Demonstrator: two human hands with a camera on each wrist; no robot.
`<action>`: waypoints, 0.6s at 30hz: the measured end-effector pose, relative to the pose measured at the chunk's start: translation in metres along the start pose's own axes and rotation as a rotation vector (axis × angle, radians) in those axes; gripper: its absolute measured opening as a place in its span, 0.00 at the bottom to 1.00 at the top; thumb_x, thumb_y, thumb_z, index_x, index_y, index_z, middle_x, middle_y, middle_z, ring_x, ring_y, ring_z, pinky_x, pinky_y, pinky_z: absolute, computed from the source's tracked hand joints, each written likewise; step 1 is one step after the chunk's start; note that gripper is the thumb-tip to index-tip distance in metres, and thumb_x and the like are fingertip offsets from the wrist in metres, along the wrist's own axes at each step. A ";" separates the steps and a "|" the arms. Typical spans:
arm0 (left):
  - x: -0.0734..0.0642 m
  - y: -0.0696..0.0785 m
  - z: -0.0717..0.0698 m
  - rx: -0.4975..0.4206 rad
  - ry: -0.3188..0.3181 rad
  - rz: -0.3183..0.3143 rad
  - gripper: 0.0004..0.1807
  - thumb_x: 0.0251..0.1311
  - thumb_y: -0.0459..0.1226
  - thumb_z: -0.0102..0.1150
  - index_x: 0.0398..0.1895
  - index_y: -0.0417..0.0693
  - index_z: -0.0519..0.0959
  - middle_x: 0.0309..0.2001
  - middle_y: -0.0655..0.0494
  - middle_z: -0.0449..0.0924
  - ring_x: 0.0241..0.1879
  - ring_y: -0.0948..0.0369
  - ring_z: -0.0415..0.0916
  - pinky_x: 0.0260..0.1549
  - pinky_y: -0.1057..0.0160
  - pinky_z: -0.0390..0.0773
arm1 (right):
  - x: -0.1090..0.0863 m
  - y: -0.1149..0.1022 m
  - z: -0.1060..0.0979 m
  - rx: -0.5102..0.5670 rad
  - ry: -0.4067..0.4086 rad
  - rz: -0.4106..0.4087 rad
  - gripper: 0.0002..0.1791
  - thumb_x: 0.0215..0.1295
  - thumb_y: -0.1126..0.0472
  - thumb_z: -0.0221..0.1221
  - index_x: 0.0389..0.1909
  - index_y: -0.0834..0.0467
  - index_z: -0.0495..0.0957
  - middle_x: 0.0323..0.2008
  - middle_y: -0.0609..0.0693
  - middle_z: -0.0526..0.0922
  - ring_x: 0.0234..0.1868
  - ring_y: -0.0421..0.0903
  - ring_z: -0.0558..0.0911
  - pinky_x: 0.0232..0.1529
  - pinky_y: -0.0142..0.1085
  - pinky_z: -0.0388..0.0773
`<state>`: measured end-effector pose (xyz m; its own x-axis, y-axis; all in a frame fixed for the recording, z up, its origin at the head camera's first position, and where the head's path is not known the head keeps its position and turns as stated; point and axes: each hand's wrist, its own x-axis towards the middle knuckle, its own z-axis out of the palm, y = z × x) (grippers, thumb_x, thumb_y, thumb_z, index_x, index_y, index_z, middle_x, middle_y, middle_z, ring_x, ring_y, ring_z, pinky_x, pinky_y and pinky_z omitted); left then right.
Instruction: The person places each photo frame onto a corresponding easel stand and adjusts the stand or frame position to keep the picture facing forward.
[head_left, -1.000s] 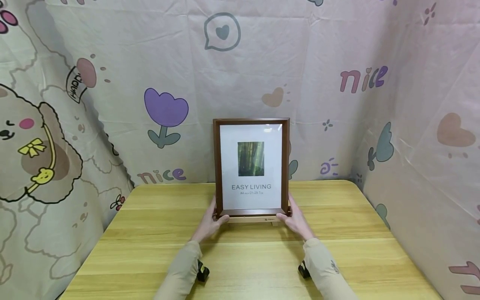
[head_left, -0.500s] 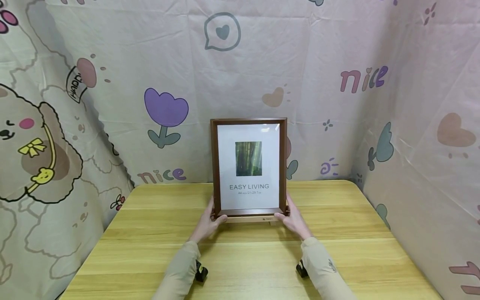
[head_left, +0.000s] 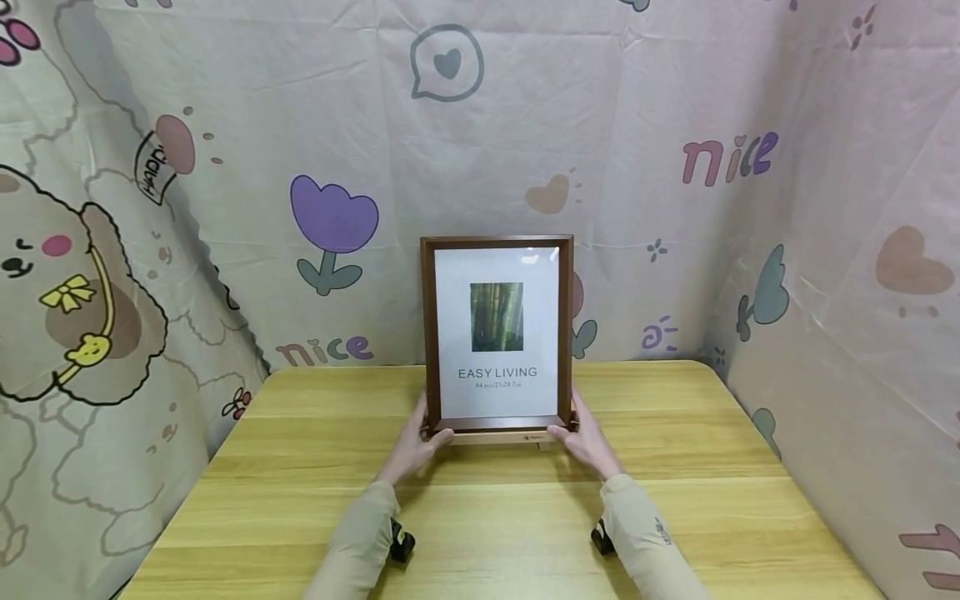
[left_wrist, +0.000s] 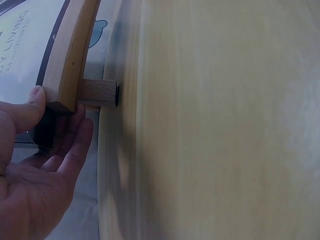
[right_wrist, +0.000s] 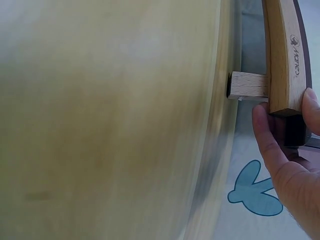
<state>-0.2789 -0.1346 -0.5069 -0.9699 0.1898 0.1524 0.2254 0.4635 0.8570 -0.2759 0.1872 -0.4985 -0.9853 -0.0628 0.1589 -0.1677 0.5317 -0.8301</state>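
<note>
A brown picture frame (head_left: 430,333) with a bamboo print and the words EASY LIVING stands upright, leaning slightly back, on the light wooden ledge of a tabletop easel (head_left: 495,437). My left hand (head_left: 411,446) grips the lower left corner, thumb in front and fingers curled behind and below. At the lower right corner my right hand (head_left: 588,442) does the same. In the left wrist view the thumb presses where frame and easel ledge (left_wrist: 67,65) meet. A short easel foot (right_wrist: 247,85) shows below the ledge in the right wrist view. The frame hides most of the easel.
The wooden table (head_left: 660,500) extends around the easel on both sides and in front. Behind it hangs a printed cloth (head_left: 480,150), with more cloth (head_left: 75,467) along the left and right. A dark wrist mount (head_left: 402,543) sits at each sleeve.
Between one second and half a second ago, the frame and easel shifted slightly left together with both hands. Since then they have stayed almost still, with the grip unchanged.
</note>
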 end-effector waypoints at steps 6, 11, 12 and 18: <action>0.000 0.001 -0.001 0.012 0.005 -0.006 0.53 0.66 0.39 0.64 0.80 0.35 0.37 0.77 0.25 0.46 0.69 0.28 0.61 0.69 0.35 0.66 | -0.001 -0.001 0.001 0.005 0.007 -0.002 0.53 0.63 0.69 0.64 0.81 0.56 0.41 0.59 0.74 0.77 0.56 0.66 0.82 0.65 0.61 0.74; 0.000 0.002 -0.001 -0.006 0.001 -0.017 0.53 0.66 0.39 0.64 0.81 0.38 0.36 0.78 0.28 0.43 0.71 0.29 0.59 0.70 0.35 0.63 | 0.000 0.000 0.000 0.012 -0.003 -0.012 0.53 0.63 0.69 0.64 0.82 0.55 0.41 0.61 0.74 0.75 0.57 0.66 0.81 0.66 0.61 0.74; 0.000 0.002 -0.001 -0.011 -0.002 -0.021 0.53 0.66 0.39 0.63 0.81 0.38 0.36 0.79 0.29 0.42 0.72 0.29 0.58 0.71 0.35 0.62 | 0.000 0.000 -0.001 0.008 -0.005 -0.014 0.53 0.63 0.69 0.64 0.82 0.54 0.41 0.62 0.74 0.74 0.57 0.67 0.80 0.66 0.61 0.73; 0.002 0.004 -0.001 -0.011 -0.027 -0.040 0.53 0.68 0.42 0.61 0.81 0.41 0.35 0.81 0.35 0.36 0.75 0.31 0.51 0.74 0.34 0.55 | 0.001 0.000 -0.005 -0.014 -0.016 -0.015 0.54 0.64 0.66 0.64 0.82 0.52 0.40 0.66 0.71 0.72 0.59 0.66 0.79 0.70 0.63 0.68</action>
<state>-0.2802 -0.1335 -0.5029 -0.9752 0.1945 0.1052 0.1856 0.4615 0.8675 -0.2768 0.1910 -0.4953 -0.9831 -0.0843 0.1623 -0.1819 0.5425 -0.8201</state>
